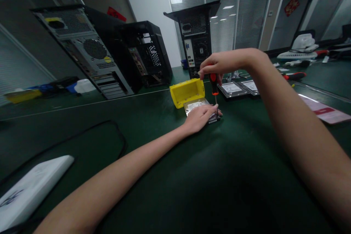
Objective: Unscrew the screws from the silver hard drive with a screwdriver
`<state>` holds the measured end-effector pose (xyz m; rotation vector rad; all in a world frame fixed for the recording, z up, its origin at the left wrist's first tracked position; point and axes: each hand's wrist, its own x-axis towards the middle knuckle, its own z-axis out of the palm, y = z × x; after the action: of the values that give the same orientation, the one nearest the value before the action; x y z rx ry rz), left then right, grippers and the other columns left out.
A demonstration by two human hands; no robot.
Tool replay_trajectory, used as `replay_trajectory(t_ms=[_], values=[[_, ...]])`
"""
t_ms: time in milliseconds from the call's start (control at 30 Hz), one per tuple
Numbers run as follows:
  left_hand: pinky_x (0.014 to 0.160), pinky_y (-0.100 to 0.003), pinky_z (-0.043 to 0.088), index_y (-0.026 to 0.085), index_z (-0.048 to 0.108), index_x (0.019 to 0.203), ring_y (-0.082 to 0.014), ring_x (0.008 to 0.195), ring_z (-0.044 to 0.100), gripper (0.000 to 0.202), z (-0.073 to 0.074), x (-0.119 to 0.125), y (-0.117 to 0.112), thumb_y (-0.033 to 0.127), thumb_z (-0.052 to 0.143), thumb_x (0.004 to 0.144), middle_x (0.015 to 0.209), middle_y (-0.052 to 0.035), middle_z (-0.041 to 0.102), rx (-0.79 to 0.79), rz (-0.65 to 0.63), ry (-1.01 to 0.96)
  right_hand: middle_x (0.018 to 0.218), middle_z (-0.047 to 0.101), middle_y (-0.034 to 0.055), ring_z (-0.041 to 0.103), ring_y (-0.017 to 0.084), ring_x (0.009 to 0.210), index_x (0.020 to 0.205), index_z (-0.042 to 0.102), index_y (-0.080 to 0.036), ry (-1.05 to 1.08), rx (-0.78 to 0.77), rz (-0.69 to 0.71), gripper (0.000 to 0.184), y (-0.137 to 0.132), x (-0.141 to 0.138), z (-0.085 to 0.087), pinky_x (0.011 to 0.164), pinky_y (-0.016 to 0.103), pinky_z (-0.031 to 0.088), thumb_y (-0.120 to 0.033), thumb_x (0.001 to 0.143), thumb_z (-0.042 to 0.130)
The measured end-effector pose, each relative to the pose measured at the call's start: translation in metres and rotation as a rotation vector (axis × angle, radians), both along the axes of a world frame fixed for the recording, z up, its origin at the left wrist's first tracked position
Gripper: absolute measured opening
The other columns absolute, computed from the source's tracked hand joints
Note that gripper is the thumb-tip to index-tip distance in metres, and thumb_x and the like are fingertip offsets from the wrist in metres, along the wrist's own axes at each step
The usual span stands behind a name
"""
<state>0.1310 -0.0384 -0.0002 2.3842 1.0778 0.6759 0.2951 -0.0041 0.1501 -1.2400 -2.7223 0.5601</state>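
Note:
A hard drive [195,105] lies flat on the green mat in front of a yellow plastic box [187,92]. My left hand [199,117] rests on the drive, fingers pressed down along its near right side. My right hand [216,65] is closed round the top of a red-handled screwdriver [214,85], which stands upright. Its tip meets the drive's right corner beside my left fingertips.
Three computer cases [87,49] [146,53] [196,38] stand at the back of the table. Two more drives [232,88] [251,86] lie right of the box, another screwdriver [294,76] beyond. A white box [30,190] and black cable [115,131] lie near left, a pink paper [326,111] right.

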Motion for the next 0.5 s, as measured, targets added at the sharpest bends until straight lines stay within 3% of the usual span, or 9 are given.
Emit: replay_trajectory(t_ms=[233, 500], values=[[0.097, -0.035, 0.04, 0.024, 0.068, 0.099, -0.0188, 0.11, 0.054, 0.046, -0.0008, -0.0003, 0.0006, 0.046, 0.028, 0.094, 0.112, -0.0016, 0.065, 0.048, -0.008, 0.023, 0.098, 0.066, 0.0066, 0.064, 0.012, 0.077, 0.113, 0.062, -0.017, 0.008, 0.008, 0.02, 0.04, -0.0007, -0.0021, -0.0011, 0.064, 0.023, 0.05, -0.04, 0.089, 0.04], [0.1, -0.036, 0.038, 0.023, 0.068, 0.1, -0.0197, 0.114, 0.052, 0.034, -0.0051, -0.0022, 0.0053, 0.045, 0.045, 0.089, 0.115, -0.0025, 0.063, 0.088, -0.046, 0.062, 0.088, 0.067, 0.0064, 0.067, 0.016, 0.073, 0.108, 0.063, -0.016, -0.047, 0.075, -0.087, 0.045, 0.0042, 0.001, -0.0025, 0.064, 0.026, 0.05, -0.049, 0.087, 0.041]])
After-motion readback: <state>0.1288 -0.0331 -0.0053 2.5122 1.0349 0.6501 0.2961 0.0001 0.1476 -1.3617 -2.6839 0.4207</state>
